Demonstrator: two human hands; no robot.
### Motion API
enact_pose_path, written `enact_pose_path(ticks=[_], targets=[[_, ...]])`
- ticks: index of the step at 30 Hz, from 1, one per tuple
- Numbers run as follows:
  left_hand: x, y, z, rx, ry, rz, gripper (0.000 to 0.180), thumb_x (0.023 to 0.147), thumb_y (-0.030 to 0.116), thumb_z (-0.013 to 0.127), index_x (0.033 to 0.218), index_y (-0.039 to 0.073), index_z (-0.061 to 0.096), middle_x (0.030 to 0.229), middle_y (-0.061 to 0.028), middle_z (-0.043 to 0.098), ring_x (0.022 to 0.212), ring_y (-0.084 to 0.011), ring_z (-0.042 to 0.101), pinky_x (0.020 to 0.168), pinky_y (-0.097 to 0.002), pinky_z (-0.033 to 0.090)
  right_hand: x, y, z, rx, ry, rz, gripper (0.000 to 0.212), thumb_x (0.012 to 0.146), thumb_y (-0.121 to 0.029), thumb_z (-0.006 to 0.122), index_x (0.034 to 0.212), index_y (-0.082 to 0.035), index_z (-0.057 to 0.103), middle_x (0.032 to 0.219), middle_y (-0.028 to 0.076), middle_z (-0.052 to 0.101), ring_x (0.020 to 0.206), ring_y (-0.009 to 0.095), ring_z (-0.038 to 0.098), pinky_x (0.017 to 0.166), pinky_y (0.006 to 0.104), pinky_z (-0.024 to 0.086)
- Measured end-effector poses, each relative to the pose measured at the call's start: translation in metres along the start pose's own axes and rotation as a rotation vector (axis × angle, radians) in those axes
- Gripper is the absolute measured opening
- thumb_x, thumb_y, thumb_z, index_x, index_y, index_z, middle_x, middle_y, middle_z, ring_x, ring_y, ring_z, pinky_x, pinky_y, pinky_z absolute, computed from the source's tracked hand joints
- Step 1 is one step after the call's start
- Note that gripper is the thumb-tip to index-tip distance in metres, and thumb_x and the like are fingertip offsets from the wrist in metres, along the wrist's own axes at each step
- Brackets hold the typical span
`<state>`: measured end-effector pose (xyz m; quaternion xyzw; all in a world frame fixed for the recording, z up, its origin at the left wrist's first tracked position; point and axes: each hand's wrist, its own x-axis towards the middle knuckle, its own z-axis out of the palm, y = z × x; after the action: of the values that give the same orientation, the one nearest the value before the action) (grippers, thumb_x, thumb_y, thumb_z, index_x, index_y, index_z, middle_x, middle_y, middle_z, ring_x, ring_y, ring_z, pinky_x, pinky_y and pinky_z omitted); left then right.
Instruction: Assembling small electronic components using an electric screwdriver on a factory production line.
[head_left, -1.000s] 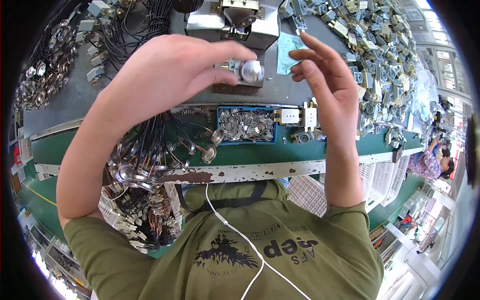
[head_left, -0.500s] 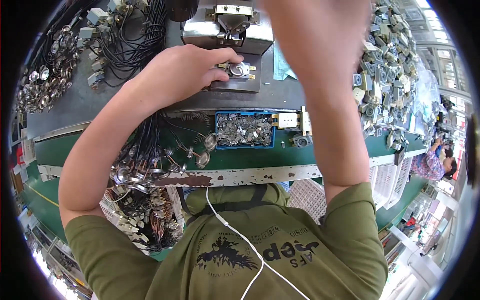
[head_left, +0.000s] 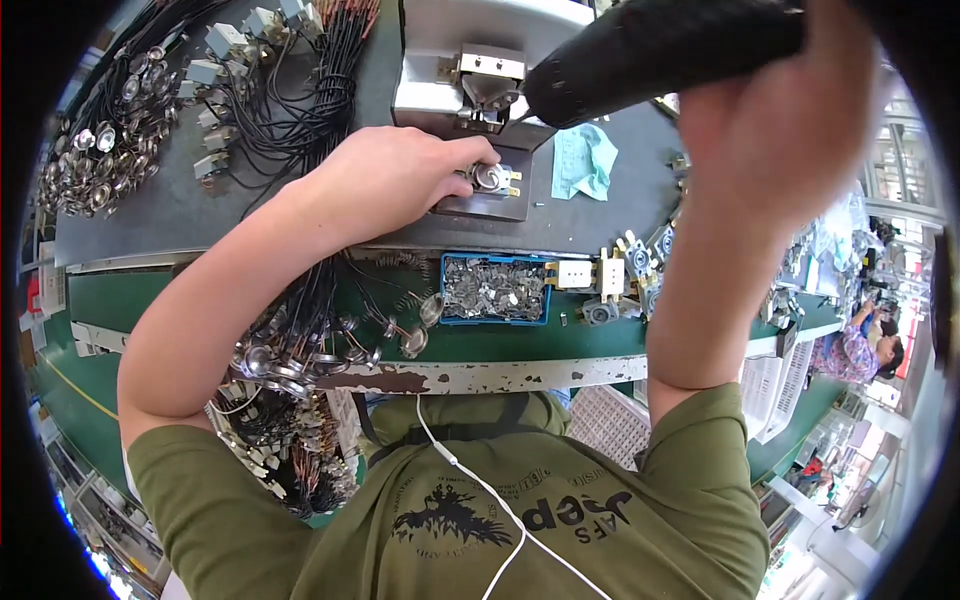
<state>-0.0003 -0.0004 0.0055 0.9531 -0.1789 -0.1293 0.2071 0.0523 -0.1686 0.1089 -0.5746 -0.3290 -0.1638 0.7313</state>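
We've got the left hand (head_left: 405, 178) pinching the metal part (head_left: 491, 178) on the block (head_left: 503, 207), grip closed; our right hand (head_left: 785, 135) wraps the black tool (head_left: 660, 62), held apart: placed, it seems, tool contact not yet.

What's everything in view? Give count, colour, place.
Tool: one, black, upper right
Machine: one, silver, top centre
Bench: one, grey, upper half
Block: one, grey, in front of machine
Metal part: one, silver and brass, on block
Sheet: one, pale teal, right of block
Tray: one, blue, below block
Metal bits: many, silver, inside tray
Pieces: two, white and brass, right of tray
Wires: many, black, left of machine
Boxes: several, pale grey, upper left
Round parts: many, silver, far left
Crates: several, white, right
Co-worker: one, patterned top, far right
Shirt: one, olive green, bottom
Left hand: one, bare, on metal part
Right hand: one, bare, around tool
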Motion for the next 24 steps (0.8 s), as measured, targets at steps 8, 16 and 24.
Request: enact_pose_path(ticks=[8, 16, 24], targets=[[0.004, 0.003, -0.007, -0.021, -0.056, -0.035, 0.036, 0.099, 0.025, 0.064, 0.134, 0.020, 0.058, 0.094, -0.0148, 0.073, 0.090, -0.0360, 0.071, 0.076, -0.0479, 0.055, 0.008, 0.021, 0.008, -0.034, 0.099, 0.021, 0.018, 0.095, -0.010, 0.076, 0.103, 0.001, 0.064, 0.074, 0.008, 0.067, 0.051, 0.014, 0.061, 0.049, 0.0278, 0.048], [0.004, 0.001, -0.003, -0.002, -0.041, -0.034, 0.034, 0.100, 0.027, 0.063, 0.134, 0.020, 0.059, 0.093, -0.0151, 0.074, 0.089, -0.0365, 0.072, 0.076, -0.0484, 0.056, 0.008, 0.029, 0.016, 0.003, 0.147, 0.010, 0.016, 0.092, -0.003, 0.077, 0.098, 0.001, 0.063, 0.076, 0.006, 0.066, 0.055, 0.013, 0.062, 0.050, 0.0267, 0.049], [0.000, 0.000, -0.002, -0.037, 0.001, -0.007, 0.034, 0.100, 0.029, 0.062, 0.133, 0.020, 0.061, 0.093, -0.0141, 0.075, 0.089, -0.0368, 0.073, 0.078, -0.0484, 0.057, 0.020, 0.032, 0.029, 0.322, -0.050, 0.038, 0.029, 0.091, -0.004, 0.078, 0.111, 0.000, 0.057, 0.084, 0.007, 0.068, 0.059, 0.012, 0.063, 0.052, 0.0252, 0.052]])
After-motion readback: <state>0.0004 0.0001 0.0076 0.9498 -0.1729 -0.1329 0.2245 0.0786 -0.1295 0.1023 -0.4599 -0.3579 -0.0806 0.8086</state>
